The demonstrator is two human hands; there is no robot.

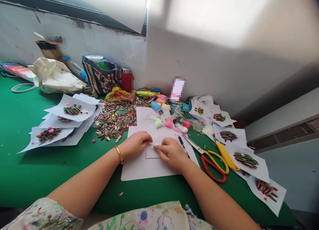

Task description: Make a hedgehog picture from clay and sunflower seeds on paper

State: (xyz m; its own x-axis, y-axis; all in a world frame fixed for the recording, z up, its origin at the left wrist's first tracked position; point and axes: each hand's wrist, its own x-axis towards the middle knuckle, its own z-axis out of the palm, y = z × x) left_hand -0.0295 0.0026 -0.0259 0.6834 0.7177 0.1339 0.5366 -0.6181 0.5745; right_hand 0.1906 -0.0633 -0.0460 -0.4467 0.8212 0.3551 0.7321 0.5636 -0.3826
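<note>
White paper sheets (pixel 139 167) lie on the green table in front of me, with a smaller white card (pixel 152 153) on top. My left hand (pixel 137 143), a gold bracelet at its wrist, rests at the card's upper left with its fingers curled together; what they hold, if anything, is too small to name. My right hand (pixel 171 152) lies over the card's right side, index finger reaching left towards the left fingertips. Whether something small is under that finger I cannot tell. Just beyond are lumps of green clay (pixel 158 123) and pink clay (pixel 169 122). A black pen (pixel 183 145) lies right of my right hand.
Striped sunflower seeds (pixel 117 122) are heaped behind my left hand. Red-and-yellow scissors (pixel 211 160) and a yellow comb-like tool (pixel 226 155) lie right. Seed-decorated papers (pixel 72 107) stack left, others (pixel 249 160) right. Bags and a red bottle (pixel 126 80) stand by the wall.
</note>
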